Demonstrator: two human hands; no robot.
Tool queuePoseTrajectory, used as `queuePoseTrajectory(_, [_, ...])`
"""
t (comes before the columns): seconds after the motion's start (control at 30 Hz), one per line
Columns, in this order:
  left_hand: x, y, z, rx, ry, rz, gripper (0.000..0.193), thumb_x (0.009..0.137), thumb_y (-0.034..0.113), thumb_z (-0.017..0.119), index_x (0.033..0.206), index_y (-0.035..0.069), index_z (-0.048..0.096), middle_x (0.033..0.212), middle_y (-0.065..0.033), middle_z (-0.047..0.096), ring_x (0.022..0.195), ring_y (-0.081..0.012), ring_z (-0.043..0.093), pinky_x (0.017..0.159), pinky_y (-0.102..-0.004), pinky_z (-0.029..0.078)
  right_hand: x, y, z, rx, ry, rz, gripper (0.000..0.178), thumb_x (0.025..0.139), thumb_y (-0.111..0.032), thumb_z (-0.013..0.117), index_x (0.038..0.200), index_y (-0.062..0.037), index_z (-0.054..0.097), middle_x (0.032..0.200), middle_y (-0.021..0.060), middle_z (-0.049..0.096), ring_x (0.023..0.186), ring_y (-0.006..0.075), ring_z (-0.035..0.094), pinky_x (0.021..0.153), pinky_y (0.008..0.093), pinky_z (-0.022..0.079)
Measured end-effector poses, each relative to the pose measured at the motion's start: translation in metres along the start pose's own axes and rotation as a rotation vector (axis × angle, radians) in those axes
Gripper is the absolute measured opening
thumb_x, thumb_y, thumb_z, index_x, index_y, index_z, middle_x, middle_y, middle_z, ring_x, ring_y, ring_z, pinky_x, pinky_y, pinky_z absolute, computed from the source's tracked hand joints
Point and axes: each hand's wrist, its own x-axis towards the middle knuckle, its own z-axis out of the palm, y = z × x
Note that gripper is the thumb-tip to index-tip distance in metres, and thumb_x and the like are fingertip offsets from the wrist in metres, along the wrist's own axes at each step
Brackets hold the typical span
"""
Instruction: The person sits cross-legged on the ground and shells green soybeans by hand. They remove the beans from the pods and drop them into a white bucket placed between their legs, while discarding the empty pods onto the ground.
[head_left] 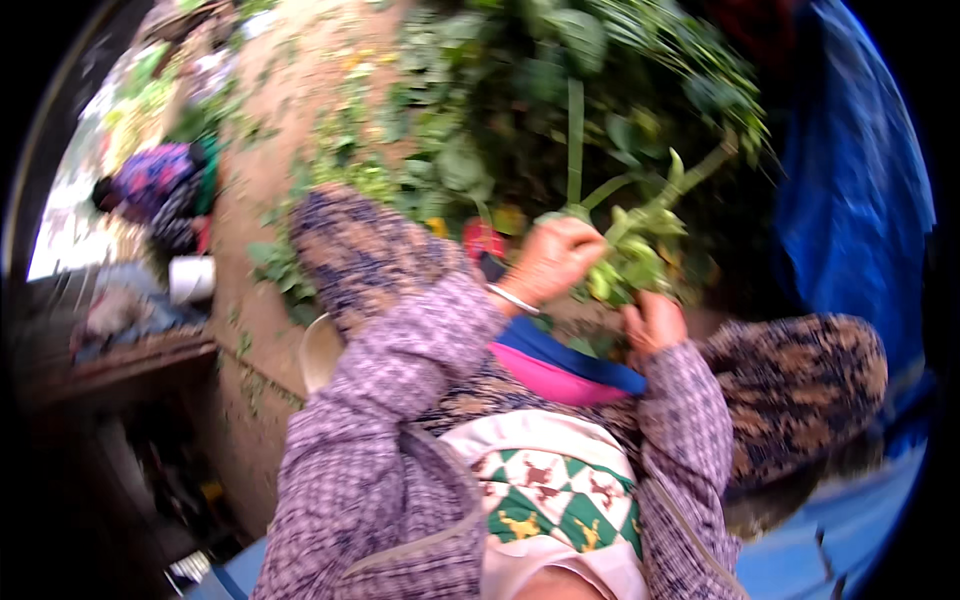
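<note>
Here's the leafy stalk point(638, 258), at two o'clock between both hands, long axis slanting, bare stem pointing two o'clock; leaves cling on, so it looks part-worked, and plenty seems left in the greens pile point(545, 85) at one! Left hand point(558, 258) fingers clamp its stems; right hand point(657, 322) fingertips leaf-hidden, can't tell.

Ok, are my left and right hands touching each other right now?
Apart. The head view shows a gap between the left hand and the right hand, with pale green leaves showing there.
</note>
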Motion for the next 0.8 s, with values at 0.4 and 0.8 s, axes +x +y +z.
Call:
queuePoseTrajectory(0.4, [-0.056, 0.056, 0.011, -0.850, 0.053, -0.477, 0.020, 0.088, 0.027, 0.054, 0.080, 0.008, 0.058, 0.059, 0.0070, 0.048, 0.044, -0.0006, 0.039, 0.039, -0.0168, 0.029, -0.023, -0.014, -0.026, 0.140, 0.262, -0.275, 0.012, 0.080, -0.009, 0.053, 0.088, 0.0002, 0.057, 0.072, 0.0122, 0.062, 0.065, 0.0197, 0.061, 0.060, 0.0293, 0.047])
queuePoseTrajectory(0.8, [-0.048, 0.062, -0.005, -0.342, -0.056, -0.098, 0.020, 0.083, 0.017, 0.056, 0.094, 0.000, 0.062, 0.072, -0.0046, 0.061, 0.070, -0.0068, 0.050, 0.066, -0.0260, 0.044, -0.042, -0.020, -0.042, 0.830, 0.380, -0.248, 0.015, 0.090, -0.018, 0.051, 0.090, -0.0034, 0.057, 0.065, -0.0030, 0.051, 0.050, 0.0026, 0.042, 0.047, 0.0159, 0.036])
